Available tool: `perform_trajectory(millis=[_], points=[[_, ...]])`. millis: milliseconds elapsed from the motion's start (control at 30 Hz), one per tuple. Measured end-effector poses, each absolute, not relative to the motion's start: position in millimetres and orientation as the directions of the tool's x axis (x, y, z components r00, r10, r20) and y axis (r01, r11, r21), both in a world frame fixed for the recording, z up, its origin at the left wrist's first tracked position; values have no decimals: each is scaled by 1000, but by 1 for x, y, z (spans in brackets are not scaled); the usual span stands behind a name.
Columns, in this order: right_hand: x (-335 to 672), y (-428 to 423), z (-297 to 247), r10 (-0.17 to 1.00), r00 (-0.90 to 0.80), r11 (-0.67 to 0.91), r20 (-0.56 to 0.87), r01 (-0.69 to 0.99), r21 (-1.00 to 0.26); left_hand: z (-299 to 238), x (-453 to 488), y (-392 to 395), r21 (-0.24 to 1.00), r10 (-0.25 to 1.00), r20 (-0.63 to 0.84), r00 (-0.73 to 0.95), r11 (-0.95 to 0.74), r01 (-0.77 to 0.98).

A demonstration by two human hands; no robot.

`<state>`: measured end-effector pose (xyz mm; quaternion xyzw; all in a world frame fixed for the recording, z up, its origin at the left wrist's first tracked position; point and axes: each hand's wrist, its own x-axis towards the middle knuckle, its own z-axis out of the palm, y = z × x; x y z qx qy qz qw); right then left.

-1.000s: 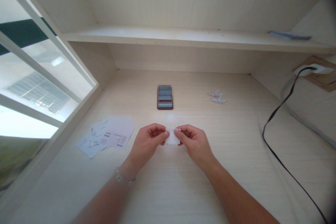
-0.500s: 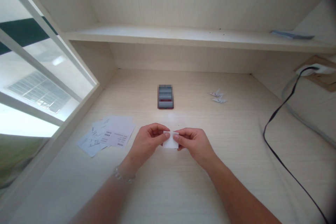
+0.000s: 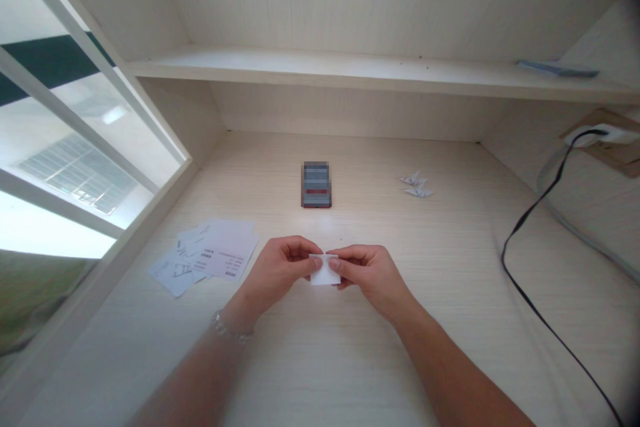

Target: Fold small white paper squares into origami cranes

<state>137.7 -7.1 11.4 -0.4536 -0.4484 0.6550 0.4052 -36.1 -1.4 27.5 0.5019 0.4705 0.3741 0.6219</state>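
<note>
The left hand [image 3: 287, 263] and the right hand [image 3: 364, 270] pinch a small white paper [image 3: 325, 275] between thumbs and fingers, one at each side. The paper sits in the gap between the hands, its far corners under the thumb tips and its near edge free of them. It is at the middle of the desk [image 3: 320, 353], right of the printed sheets [image 3: 227, 247] and on the near side of a pixelated dark object [image 3: 316, 185].

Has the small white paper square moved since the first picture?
Yes: the paper square moved down the view and slightly left, judged against the dark rectangular object beyond it.
</note>
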Motion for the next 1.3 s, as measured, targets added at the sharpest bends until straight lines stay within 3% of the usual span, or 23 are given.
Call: perform_trajectory(millis=[567,833,1033,1300], points=[[134,-10,10,947,-241,-266,-211,-228,-937,21,-40,-1,963,941,-155,303,212,-168],[138,-10,19,883,-386,-392,-268,-290,-873,27,-42,-3,988,941,-125,315,147,-48],[138,-9,18,853,-363,-471,-374,-226,-853,29,-38,-5,992,935,-121,334,104,67],[140,-9,14,832,-382,-510,-401,-246,-824,27,-36,-5,992,933,-127,336,123,35]])
